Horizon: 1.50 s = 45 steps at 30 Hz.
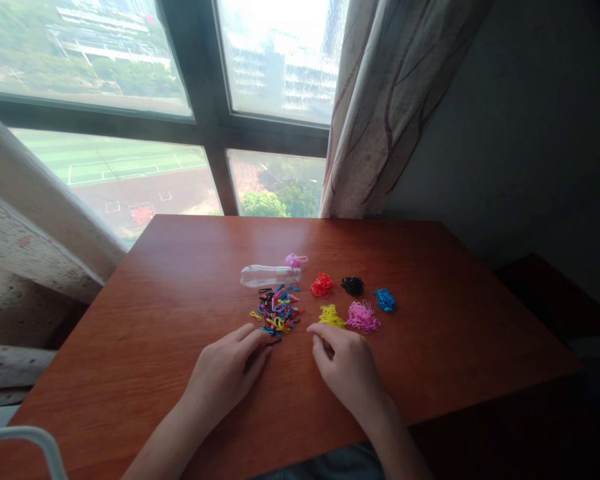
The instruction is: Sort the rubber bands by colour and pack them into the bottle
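Observation:
A mixed heap of small coloured rubber bands (279, 310) lies on the wooden table in front of me. My left hand (229, 365) rests at the heap's near edge, fingers closed, with a black rubber band (275, 342) at the fingertips. To the right, my right hand (349, 365) is held just below the yellow bands (332, 316), its thumb and forefinger pinched together. What that pinch holds, if anything, is too small to make out. Sorted by colour, red bands (321, 285), black bands (353, 286), blue bands (385, 300) and pink bands (363, 317) form separate piles.
Behind the heap a clear plastic bottle (265, 276) lies on its side, a pink piece with a loop (294, 260) by its mouth. The table (180, 253) reaches to a window between curtains (367, 133). A white curved bar (35, 437) stands at lower left.

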Available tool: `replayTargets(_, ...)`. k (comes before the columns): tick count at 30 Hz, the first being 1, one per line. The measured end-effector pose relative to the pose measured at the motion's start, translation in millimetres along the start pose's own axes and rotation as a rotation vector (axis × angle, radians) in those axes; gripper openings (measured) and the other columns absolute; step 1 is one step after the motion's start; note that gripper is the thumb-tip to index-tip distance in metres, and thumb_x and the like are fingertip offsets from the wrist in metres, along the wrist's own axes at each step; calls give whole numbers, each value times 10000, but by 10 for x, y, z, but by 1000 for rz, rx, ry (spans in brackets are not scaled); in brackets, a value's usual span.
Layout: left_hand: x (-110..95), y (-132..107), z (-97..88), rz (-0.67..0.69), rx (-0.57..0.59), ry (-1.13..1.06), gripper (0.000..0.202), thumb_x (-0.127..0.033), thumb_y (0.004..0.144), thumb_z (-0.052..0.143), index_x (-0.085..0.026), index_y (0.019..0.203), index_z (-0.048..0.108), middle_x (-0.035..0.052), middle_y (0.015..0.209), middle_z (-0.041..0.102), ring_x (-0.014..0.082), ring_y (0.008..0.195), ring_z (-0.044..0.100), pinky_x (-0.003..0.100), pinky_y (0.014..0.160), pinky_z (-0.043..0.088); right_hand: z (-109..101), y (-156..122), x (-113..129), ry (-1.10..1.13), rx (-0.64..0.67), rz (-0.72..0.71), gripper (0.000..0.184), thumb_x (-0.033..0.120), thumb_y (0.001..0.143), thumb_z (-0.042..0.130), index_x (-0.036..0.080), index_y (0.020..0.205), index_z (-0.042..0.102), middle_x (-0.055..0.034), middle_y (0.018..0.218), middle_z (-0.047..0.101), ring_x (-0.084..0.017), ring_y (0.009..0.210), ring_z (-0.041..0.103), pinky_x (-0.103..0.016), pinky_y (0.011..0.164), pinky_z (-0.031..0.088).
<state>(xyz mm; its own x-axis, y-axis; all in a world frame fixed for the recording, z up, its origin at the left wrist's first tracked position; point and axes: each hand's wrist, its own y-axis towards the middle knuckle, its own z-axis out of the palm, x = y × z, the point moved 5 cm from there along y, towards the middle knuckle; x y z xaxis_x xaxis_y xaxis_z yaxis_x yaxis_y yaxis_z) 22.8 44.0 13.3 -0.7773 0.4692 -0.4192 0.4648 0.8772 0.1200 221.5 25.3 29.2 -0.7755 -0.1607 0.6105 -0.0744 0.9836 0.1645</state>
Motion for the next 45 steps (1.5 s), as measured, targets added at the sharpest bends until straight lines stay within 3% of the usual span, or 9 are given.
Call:
replayTargets(6, 22, -6, 14, -15, 16, -50, 210, -279, 954, 469, -284, 1012, 670, -1, 958, 686, 160, 830, 675, 234, 674, 473, 277, -192, 109, 10, 59, -13, 258, 101, 882, 497, 245, 972, 691, -4, 844, 734, -160, 780, 674, -227, 703, 401)
replayTargets(12, -76, 160, -75, 20, -17, -152, 187, -222, 926, 476, -228, 952, 661, 13, 919, 679, 132, 754, 640, 221, 675, 470, 344, -253, 114, -24, 45, -33, 247, 96, 890, 504, 246, 996, 668, -3, 870, 726, -157, 799, 656, -230, 699, 380)
replayTargets(15, -260, 447, -161, 102, -18, -161, 181, -207, 906, 499, -226, 957, 671, 26, 968, 692, 151, 834, 650, 229, 707, 472, 343, -251, 97, -10, 42, -36, 240, 101, 889, 510, 248, 993, 668, 1, 865, 724, -156, 793, 653, -231, 691, 379)
replayTargets(18, -466, 830, -195, 163, -10, -106, 155, -218, 904, 520, -209, 907, 675, 26, 891, 686, 152, 783, 634, 232, 667, 457, 342, -248, 81, 21, 32, -32, 240, 105, 889, 510, 246, 996, 672, 0, 862, 726, -155, 788, 654, -232, 695, 386)
replayTargets(23, -809, 1413, -14, 287, 74, 42, 193, -246, 906, 516, -236, 935, 706, 24, 927, 692, 159, 736, 641, 248, 614, 420, 341, -242, 76, 57, 22, -25, 258, 101, 877, 518, 251, 1015, 676, 4, 893, 732, -158, 805, 662, -233, 711, 405)
replayTargets(27, -984, 1701, 171, 363, 124, 93, 216, -261, 905, 505, -240, 936, 718, 38, 960, 690, 168, 734, 650, 248, 585, 400, 345, -240, 76, 67, 20, -29, 259, 101, 882, 511, 245, 1016, 680, -6, 901, 736, -159, 816, 666, -231, 724, 415)
replayTargets(39, -857, 2097, 259, 445, 293, 168, 211, -253, 852, 556, -272, 924, 754, 27, 968, 724, 169, 837, 651, 231, 621, 400, 353, -246, 62, 115, 4, -23, 250, 112, 882, 509, 252, 1007, 675, 4, 922, 736, -159, 834, 666, -237, 746, 412)
replayTargets(45, -910, 2162, 354, 418, 292, 164, 228, -252, 846, 559, -282, 963, 752, 32, 997, 735, 185, 849, 666, 242, 639, 429, 346, -248, 66, 110, 9, -22, 255, 102, 871, 514, 250, 1000, 676, 5, 901, 734, -159, 814, 664, -238, 727, 405)
